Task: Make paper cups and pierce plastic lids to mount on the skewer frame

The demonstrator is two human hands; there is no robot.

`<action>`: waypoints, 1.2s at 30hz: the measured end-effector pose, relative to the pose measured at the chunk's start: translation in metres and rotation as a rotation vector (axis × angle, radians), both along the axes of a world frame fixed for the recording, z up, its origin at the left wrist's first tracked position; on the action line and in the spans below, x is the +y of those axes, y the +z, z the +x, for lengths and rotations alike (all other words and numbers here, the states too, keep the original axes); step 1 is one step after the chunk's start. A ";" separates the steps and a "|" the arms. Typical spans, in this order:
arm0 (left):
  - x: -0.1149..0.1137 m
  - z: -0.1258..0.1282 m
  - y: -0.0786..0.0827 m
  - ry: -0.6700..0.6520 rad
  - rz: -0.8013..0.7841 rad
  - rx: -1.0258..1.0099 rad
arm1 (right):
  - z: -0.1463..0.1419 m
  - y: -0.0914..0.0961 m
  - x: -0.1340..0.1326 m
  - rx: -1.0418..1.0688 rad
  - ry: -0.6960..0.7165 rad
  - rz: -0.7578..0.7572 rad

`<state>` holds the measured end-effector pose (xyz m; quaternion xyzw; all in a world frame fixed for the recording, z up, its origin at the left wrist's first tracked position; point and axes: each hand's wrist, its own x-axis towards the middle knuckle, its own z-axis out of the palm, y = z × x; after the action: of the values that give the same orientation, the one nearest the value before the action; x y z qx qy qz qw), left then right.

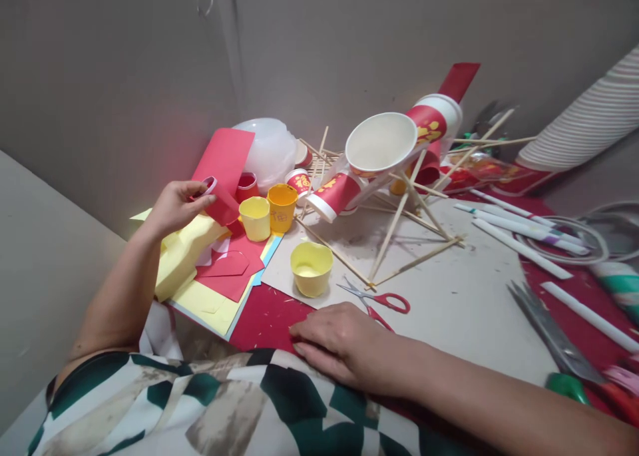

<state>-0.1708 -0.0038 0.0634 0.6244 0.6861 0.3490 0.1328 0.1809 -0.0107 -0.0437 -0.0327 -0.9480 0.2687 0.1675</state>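
Observation:
My left hand is raised at the left, thumb and fingers pinching the rim of a small red paper cup that lies tilted in the air above the paper sheets. A red sheet stands behind it. Just right of it are a yellow paper cup and an orange paper cup, with another red cup behind. My right hand rests flat at the table's near edge, holding nothing. Close to it are a yellow cup and red-handled scissors, whose blades are parted.
Thin wooden sticks form a frame carrying patterned paper cups. At the right are white paper tubes, large metal scissors and a tall cup stack. Yellow paper covers the left side. A grey board lies on the red tabletop.

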 end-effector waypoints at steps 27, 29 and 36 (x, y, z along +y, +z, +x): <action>-0.010 0.154 -0.006 -0.795 -0.482 -0.603 | 0.043 0.076 0.022 0.083 -0.245 -1.112; -0.006 0.161 -0.010 -0.718 -0.330 -0.613 | 0.050 0.070 0.024 0.155 -0.262 -1.132; -0.006 0.169 -0.025 -0.543 -0.270 -0.913 | 0.075 0.058 0.014 0.712 -0.577 -0.657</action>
<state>-0.0017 -0.0097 0.0383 0.5415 0.4115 0.4467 0.5812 0.2560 0.0031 0.0148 -0.2486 -0.6521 0.4876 0.5246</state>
